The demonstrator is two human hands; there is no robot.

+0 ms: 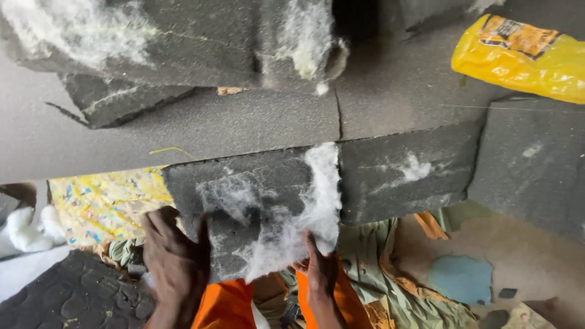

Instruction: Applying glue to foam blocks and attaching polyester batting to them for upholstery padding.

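Both hands on one grey foam block [256,207] — it sits at frame centre, directly ahead of the person, near edge toward the wrists. Left hand [175,259] clamps the block's lower-left corner, fingers wrapped over the edge. Right hand [320,271] presses on the lower-right edge, fingers up against a wad of white fibre stuffing [304,213] that clings to the block's right side; whether that grip is closed on the fibre or only touching it — cannot tell. Block's long axis runs left-right, spanning the two hands; left hand has the firmer hold. More grey foam slabs [402,176] beyond and right. Yellow plastic bag [518,55] top right. Orange cloth [225,304] below the wrists.
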